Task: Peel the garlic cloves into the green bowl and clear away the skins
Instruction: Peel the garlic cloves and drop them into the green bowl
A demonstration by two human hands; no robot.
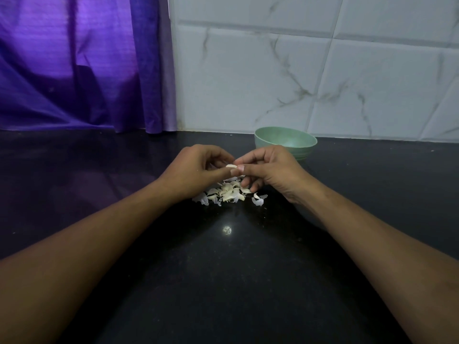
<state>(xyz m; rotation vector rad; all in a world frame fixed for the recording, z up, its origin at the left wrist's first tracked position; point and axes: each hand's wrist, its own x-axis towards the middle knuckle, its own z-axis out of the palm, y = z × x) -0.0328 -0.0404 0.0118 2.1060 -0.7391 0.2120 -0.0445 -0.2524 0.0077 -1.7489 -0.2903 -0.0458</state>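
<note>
A pale garlic clove [231, 166] is held between both hands above the black counter. My left hand [196, 167] pinches it from the left and my right hand [268, 167] pinches it from the right, fingertips meeting at the clove. Directly below the hands lies a heap of white garlic skins [229, 193] on the counter. The green bowl [285, 141] stands just behind my right hand, near the wall; its inside is mostly hidden from this angle.
The black counter [223, 256] runs to a white marble-patterned tiled wall [323, 70] at the back. A purple curtain [74, 65] hangs at the back left down to the counter.
</note>
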